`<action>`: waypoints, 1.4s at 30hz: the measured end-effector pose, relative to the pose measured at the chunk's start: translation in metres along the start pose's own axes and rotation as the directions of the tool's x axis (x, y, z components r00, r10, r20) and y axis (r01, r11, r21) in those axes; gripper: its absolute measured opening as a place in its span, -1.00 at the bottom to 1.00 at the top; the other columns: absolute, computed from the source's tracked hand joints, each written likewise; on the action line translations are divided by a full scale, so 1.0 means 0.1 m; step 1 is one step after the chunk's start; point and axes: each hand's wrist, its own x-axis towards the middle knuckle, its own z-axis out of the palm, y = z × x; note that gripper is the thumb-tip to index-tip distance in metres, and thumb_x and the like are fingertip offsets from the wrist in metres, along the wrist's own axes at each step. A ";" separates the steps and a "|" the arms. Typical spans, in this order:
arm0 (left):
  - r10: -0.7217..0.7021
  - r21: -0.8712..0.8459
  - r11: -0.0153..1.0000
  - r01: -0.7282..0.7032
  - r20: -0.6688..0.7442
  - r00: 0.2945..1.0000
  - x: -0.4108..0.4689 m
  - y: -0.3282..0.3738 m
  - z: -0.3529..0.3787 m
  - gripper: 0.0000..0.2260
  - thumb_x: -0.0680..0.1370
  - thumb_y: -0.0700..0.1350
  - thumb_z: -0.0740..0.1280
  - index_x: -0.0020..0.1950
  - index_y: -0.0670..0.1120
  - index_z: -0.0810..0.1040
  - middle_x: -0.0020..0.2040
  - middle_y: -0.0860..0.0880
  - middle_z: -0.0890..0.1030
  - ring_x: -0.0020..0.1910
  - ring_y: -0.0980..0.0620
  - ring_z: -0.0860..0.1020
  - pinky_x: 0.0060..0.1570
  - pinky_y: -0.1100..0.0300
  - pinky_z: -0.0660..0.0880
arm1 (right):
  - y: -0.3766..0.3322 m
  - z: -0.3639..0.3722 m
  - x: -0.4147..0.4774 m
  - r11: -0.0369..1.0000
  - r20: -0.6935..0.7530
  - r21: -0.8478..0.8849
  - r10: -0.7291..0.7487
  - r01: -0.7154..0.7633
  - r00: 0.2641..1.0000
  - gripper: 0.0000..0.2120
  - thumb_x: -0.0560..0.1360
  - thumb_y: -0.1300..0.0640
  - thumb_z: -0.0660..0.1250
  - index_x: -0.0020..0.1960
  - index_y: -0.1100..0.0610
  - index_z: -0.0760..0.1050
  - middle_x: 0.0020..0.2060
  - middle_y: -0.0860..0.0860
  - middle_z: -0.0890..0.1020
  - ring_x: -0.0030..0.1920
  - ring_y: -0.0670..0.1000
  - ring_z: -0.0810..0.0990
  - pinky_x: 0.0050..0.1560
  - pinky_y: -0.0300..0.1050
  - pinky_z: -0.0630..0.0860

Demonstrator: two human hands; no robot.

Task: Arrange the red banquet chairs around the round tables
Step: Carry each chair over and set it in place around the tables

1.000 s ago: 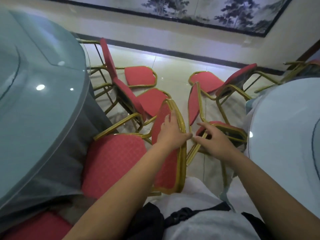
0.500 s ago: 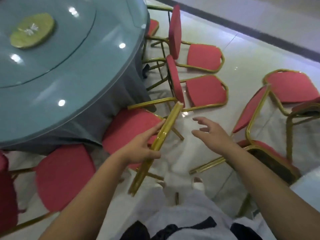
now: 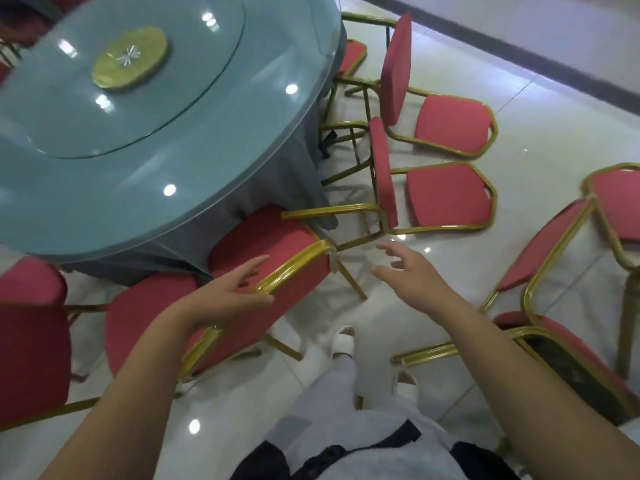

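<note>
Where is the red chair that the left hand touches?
Left of centre in the head view, the red chair stands, its seat partly under the round table's near edge, another red chair close on its left.

Hands at a red banquet chair (image 3: 277,251) beside the round table (image 3: 180,188)

Lower left of centre, the left hand (image 3: 232,292) rests over the chair's gold top rail (image 3: 294,263), fingers straight on the seat side and thumb against the back pad. The seat is tucked under the grey tablecloth. The right hand (image 3: 412,275) hangs at centre over the pale tiled floor (image 3: 540,109), fingers spread, touching nothing. A gold disc (image 3: 130,58) sits on the table's glass turntable (image 3: 194,109) at upper left. Two more chairs (image 3: 446,192) stand at upper right, backs toward the table.
</note>
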 end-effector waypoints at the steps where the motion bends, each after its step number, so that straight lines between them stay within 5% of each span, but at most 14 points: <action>1: 0.046 0.061 0.997 -0.042 -0.075 0.996 0.12 0.10 0.05 -0.26 0.41 0.30 0.42 0.47 0.44 0.09 0.52 0.16 0.22 0.47 0.10 0.24 0.43 0.01 0.27 | -0.02 0.02 0.05 0.999 -0.014 -0.034 -0.010 0.010 1.000 -0.49 0.54 -0.01 0.34 0.47 -0.08 0.34 0.41 -0.02 0.40 0.32 0.01 0.43 0.11 -0.12 0.41; 7: 0.324 0.536 0.818 -0.210 -0.127 0.937 0.84 0.78 0.29 -0.24 0.49 0.28 0.30 0.56 0.27 -0.06 0.61 0.02 -0.03 0.58 -0.09 -0.06 0.50 -0.11 -0.06 | -0.16 0.06 0.35 0.961 -0.107 -0.272 -0.081 0.050 0.991 -0.42 0.51 -0.09 0.36 0.49 -0.08 0.30 0.47 -0.06 0.35 0.45 0.02 0.30 0.41 0.07 0.32; 13: 0.372 0.521 0.794 -0.314 -0.007 0.928 1.31 0.88 0.20 -0.26 0.51 0.24 0.28 0.56 0.27 -0.08 0.62 0.03 -0.11 0.58 -0.10 -0.18 0.50 -0.16 -0.18 | -0.13 -0.03 0.49 0.938 -0.236 -0.328 0.035 -0.114 0.971 -0.40 0.49 -0.16 0.33 0.49 -0.13 0.27 0.48 -0.05 0.31 0.47 0.04 0.26 0.43 0.11 0.29; 26: 0.335 0.429 0.828 -0.360 0.136 0.932 2.31 1.78 0.21 -0.27 0.51 0.21 0.33 0.57 0.23 0.00 0.60 0.04 0.03 0.58 -0.09 -0.02 0.52 -0.17 0.02 | 0.05 -0.97 0.82 0.913 -0.400 -0.275 0.175 -0.300 0.900 -0.41 0.52 -0.11 0.33 0.50 -0.08 0.26 0.48 -0.01 0.31 0.46 0.09 0.26 0.42 0.08 0.26; 33: 0.335 0.448 0.809 -0.380 0.179 0.925 3.24 3.14 0.34 -0.26 0.52 0.15 0.35 0.58 0.20 0.00 0.60 0.00 0.06 0.57 -0.08 0.01 0.51 -0.14 0.07 | 0.30 -2.34 1.58 0.964 -0.446 -0.078 0.194 -0.254 0.874 -0.43 0.53 -0.05 0.36 0.49 -0.07 0.30 0.43 -0.09 0.34 0.34 -0.06 0.36 0.21 -0.20 0.30; 39: 0.298 0.378 0.854 -0.357 0.207 0.932 4.20 4.73 0.53 -0.26 0.50 0.14 0.39 0.58 0.18 0.07 0.58 -0.01 0.15 0.55 -0.07 0.08 0.50 -0.13 0.11 | 0.35 -3.98 2.10 0.964 -0.432 -0.106 0.175 -0.242 0.885 -0.44 0.51 -0.04 0.36 0.48 -0.05 0.31 0.44 -0.03 0.37 0.43 0.01 0.31 0.40 -0.03 0.27; 42: 0.366 0.334 0.855 -0.397 0.155 0.918 4.55 5.44 0.53 -0.28 0.49 0.10 0.41 0.57 0.10 0.15 0.53 -0.05 0.26 0.52 -0.05 0.18 0.48 -0.06 0.19 | 0.30 -4.74 2.28 0.951 -0.430 -0.145 0.188 -0.273 0.883 -0.45 0.50 -0.05 0.36 0.47 -0.06 0.33 0.44 0.00 0.37 0.32 0.06 0.42 0.41 0.08 0.31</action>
